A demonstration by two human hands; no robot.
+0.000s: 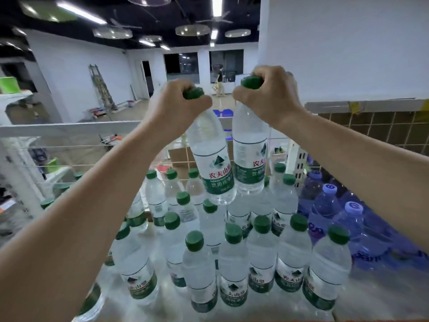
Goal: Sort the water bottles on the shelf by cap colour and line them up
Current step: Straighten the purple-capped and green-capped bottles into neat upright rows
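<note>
A: Bottles held, two: left hand (176,105) clenched round one green-capped bottle (212,159), right hand (269,94) clenched round another (249,147), both lifted above the shelf (371,296).

B: Remaining stock?

A: Green-capped group (232,252) standing across the shelf's middle; blue-capped bottles (336,212) at its right edge, partly hidden behind the right forearm; count probably unreliable.

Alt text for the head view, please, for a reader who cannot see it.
Each hand, left hand and right hand, holds a green-capped bottle by its neck above the shelf. Below stand many green-capped bottles, with blue-capped bottles grouped at the right.
</note>
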